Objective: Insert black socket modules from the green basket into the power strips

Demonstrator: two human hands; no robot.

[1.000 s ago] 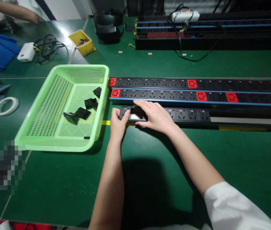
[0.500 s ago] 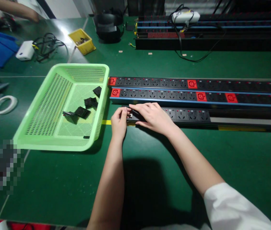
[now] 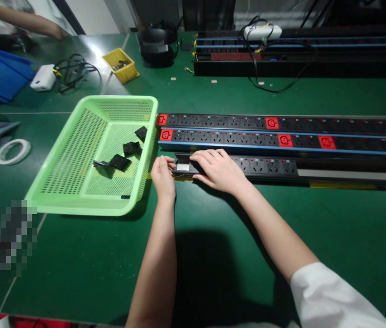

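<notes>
Three long black power strips lie side by side on the green table. My right hand [image 3: 218, 169] lies flat, fingers stretched, on the left part of the nearest strip [image 3: 264, 166]. My left hand [image 3: 162, 175] is curled at that strip's left end, fingers closed; what they hold, if anything, is hidden. The strip's end next to it looks open, with a white label [image 3: 182, 167] showing. The two farther strips [image 3: 234, 136] [image 3: 234, 122] carry red sockets among black ones.
A green mesh basket [image 3: 76, 207] with several small black parts [image 3: 120, 161] stands left of the strips. Farther left are a tape roll [image 3: 13, 151], a blue tray [image 3: 1, 79], a white adapter [image 3: 43, 77] and a yellow bin [image 3: 120, 66]. Another person's arm [image 3: 25, 23] reaches in at top left.
My left hand closed over the red socket at the nearest strip's left end, then drew left off it. That red socket no longer shows. My right hand stayed flat on the strip.
</notes>
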